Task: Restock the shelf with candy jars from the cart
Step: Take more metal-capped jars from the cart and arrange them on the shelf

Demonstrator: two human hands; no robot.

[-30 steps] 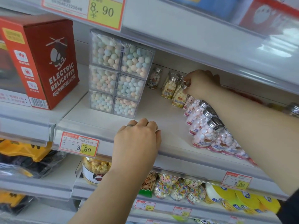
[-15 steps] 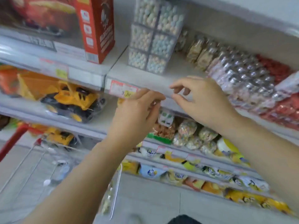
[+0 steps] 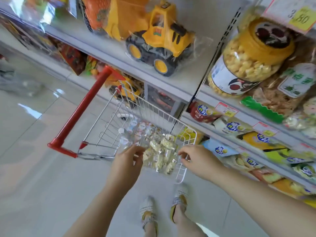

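Note:
A white wire cart (image 3: 109, 117) with a red handle (image 3: 82, 108) stands on the floor in front of me. Several small clear candy jars (image 3: 160, 156) with metal caps lie in a heap in its near corner. My left hand (image 3: 126, 161) hovers over the cart's near edge, fingers apart, just left of the jars. My right hand (image 3: 196, 158) hangs over the cart's right rim, fingers spread, holding nothing. The shelf with the candy rows is out of view above.
Shelves run along the right and top: a yellow toy truck (image 3: 159, 40) in plastic wrap, a big jar of yellow snacks (image 3: 248, 59), snack bags (image 3: 256, 139) and price tags. My two feet (image 3: 162, 211) stand on the pale tiled floor below the cart.
The view has swung down from the candy shelf to the cart. Both hands left the shelf and dropped to the cart, now just above the jars.

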